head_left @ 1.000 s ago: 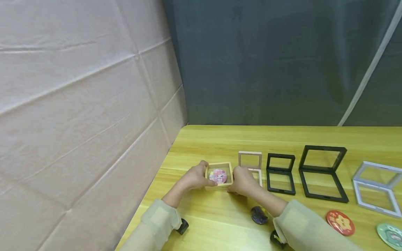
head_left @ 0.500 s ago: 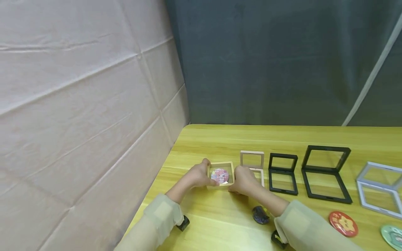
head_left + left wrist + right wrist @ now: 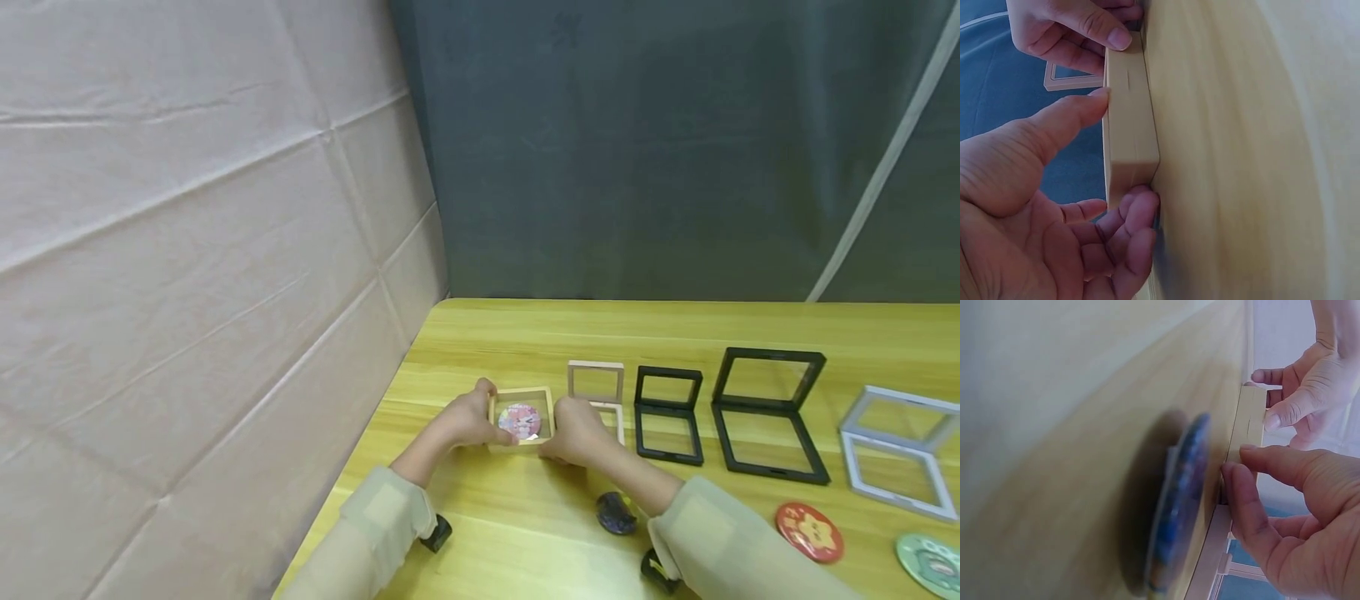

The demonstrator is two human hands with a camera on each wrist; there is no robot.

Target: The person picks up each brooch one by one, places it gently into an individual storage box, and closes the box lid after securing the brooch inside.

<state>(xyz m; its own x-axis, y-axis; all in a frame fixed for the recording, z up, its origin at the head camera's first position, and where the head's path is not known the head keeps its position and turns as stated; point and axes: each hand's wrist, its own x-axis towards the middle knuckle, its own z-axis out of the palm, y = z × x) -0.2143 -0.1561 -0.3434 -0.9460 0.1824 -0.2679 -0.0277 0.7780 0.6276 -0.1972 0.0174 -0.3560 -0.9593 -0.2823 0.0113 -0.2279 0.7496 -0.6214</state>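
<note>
A shallow pale yellow display frame [image 3: 522,390] lies at the left of the table, a pink round badge [image 3: 520,422] showing within it. My left hand [image 3: 471,418] grips its left side, the thumb at the near edge. At the right near corner, my right hand [image 3: 581,433] pinches the frame. From the left wrist view, the frame's side [image 3: 1130,119] stands on the table with the left fingers [image 3: 1132,237] round its corner. The right wrist view shows the right thumb and forefinger touching the frame [image 3: 1250,419] near its end. The frame's far edge is partly hidden there.
Right of the hands stand open hinged frames: one pinkish [image 3: 596,365], a small black one [image 3: 670,408], a larger black one [image 3: 772,406] and a pale lilac one [image 3: 900,446]. Badges lie nearer: dark [image 3: 617,513], red [image 3: 810,532] and green [image 3: 932,564]. A draped wall [image 3: 225,292] borders the left.
</note>
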